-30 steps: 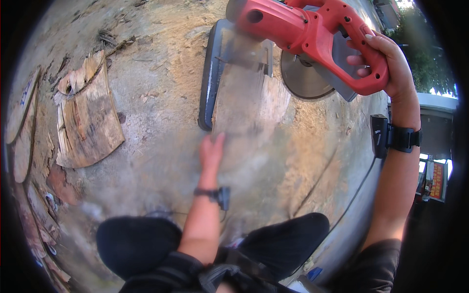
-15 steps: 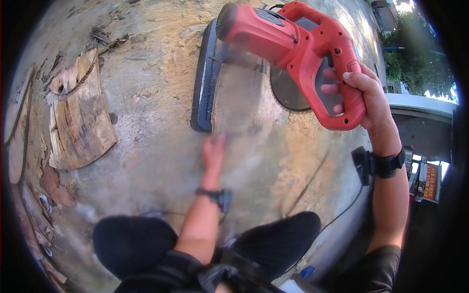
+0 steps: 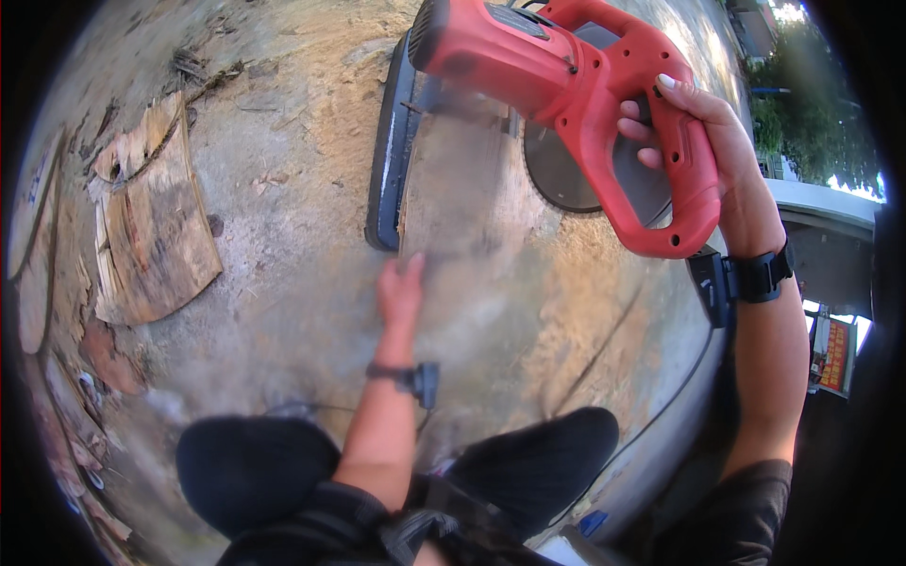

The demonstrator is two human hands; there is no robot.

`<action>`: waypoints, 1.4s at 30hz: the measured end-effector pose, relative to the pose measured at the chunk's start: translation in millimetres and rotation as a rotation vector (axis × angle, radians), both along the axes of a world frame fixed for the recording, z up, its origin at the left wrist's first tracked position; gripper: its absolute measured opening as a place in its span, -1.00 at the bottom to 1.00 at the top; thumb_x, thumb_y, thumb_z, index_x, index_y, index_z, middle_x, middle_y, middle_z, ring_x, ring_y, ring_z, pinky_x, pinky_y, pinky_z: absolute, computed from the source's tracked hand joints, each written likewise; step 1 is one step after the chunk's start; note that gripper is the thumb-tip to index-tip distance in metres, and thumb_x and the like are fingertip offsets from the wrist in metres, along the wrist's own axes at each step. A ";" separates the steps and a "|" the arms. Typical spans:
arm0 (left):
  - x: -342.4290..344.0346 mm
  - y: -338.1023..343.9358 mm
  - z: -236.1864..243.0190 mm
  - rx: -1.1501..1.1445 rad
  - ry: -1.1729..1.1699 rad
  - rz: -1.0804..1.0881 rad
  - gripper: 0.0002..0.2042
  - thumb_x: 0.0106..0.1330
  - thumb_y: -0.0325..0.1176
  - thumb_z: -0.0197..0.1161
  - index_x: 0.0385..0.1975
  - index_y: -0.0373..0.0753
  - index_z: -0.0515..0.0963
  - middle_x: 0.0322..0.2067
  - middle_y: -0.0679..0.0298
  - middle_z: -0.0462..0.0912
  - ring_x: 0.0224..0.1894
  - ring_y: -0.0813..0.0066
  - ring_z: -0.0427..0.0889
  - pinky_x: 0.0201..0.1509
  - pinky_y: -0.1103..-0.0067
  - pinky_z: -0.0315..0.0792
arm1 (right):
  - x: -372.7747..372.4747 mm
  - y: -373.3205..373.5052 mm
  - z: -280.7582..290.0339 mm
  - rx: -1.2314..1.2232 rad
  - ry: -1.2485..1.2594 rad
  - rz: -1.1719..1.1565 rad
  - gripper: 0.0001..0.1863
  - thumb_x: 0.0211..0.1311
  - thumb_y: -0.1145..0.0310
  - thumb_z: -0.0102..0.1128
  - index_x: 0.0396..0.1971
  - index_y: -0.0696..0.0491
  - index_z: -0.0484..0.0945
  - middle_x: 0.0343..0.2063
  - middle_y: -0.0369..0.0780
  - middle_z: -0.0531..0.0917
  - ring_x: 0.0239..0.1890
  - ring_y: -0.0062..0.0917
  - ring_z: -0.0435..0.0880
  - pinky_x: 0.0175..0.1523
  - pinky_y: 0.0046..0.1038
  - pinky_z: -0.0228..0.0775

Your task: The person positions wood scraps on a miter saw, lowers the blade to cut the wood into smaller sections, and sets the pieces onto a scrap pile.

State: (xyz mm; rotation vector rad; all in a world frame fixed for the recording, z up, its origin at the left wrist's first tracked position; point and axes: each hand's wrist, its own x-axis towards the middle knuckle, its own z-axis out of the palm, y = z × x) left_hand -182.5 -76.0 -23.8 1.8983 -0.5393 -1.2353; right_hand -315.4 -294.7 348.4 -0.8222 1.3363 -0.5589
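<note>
My right hand [image 3: 696, 127] is closed round the handle of a red power saw [image 3: 576, 99], whose round blade [image 3: 557, 174] is low beside a pale wooden board [image 3: 448, 193]. The board lies along a long dark base piece [image 3: 387, 179] with a metal part behind it. My left hand [image 3: 401, 292] is at the board's near left end, fingers closed on its edge; haze or blur over the middle of the view hides their detail.
The weathered ground [image 3: 283, 132] holds sawdust, a curved split plywood piece [image 3: 151, 226] at left, more scraps [image 3: 38, 245] along the left rim and a cable [image 3: 661, 406] at right. Dark-clad knees [image 3: 245, 472] are below; trees [image 3: 802, 123] show at upper right.
Over the last second the saw's rear handle and my right hand have swung down and left, then shifted slightly back up and right. My left hand has barely moved.
</note>
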 end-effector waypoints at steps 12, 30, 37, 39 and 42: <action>9.0 -4.7 26.9 0.044 0.059 -0.036 -0.66 0.18 -0.13 0.18 -0.36 -0.37 0.55 -0.46 0.10 0.60 -0.39 0.33 0.54 -0.25 0.43 0.38 | -0.8 18.4 -12.7 -0.098 0.094 0.004 -0.63 0.20 0.32 0.16 -0.08 0.24 0.42 -0.33 -0.13 0.62 -0.28 -0.47 0.68 -0.47 -0.48 0.64; 23.9 3.5 44.1 0.140 0.189 -0.316 -0.51 0.34 -0.12 -0.03 0.11 -0.39 0.31 0.10 -0.15 0.35 0.16 -0.02 0.33 0.22 0.34 0.21 | 2.6 20.1 -13.2 -0.026 0.202 -0.094 -0.70 0.17 0.36 0.17 -0.14 0.21 0.47 -0.33 -0.17 0.65 -0.31 -0.48 0.69 -0.47 -0.54 0.59; 7.3 28.0 -22.8 -0.108 -0.314 -0.496 -0.74 0.12 -0.54 0.02 -0.16 -0.26 0.46 -0.30 -0.06 0.46 -0.26 -0.03 0.48 -0.22 0.25 0.42 | 6.6 18.8 -15.7 -0.058 0.192 -0.039 -0.67 0.19 0.27 0.19 -0.16 0.19 0.44 -0.42 -0.20 0.64 -0.49 -0.56 0.65 -0.53 -0.59 0.55; 6.6 28.8 -24.0 -0.164 -0.377 -0.497 -0.74 0.10 -0.56 0.05 -0.18 -0.25 0.47 -0.33 -0.04 0.45 -0.30 -0.01 0.48 -0.25 0.27 0.42 | 6.2 18.3 -13.6 -0.056 0.165 -0.014 -0.65 0.20 0.25 0.17 -0.13 0.19 0.42 -0.45 -0.21 0.63 -0.57 -0.59 0.60 -0.53 -0.59 0.56; 6.1 28.2 -24.1 -0.160 -0.355 -0.481 -0.77 0.12 -0.55 0.05 -0.21 -0.24 0.47 -0.32 -0.04 0.45 -0.29 -0.03 0.49 -0.25 0.26 0.42 | 3.0 12.5 -11.2 -0.012 0.153 0.016 -0.63 0.21 0.24 0.16 -0.11 0.19 0.40 -0.45 -0.19 0.62 -0.60 -0.59 0.58 -0.52 -0.58 0.57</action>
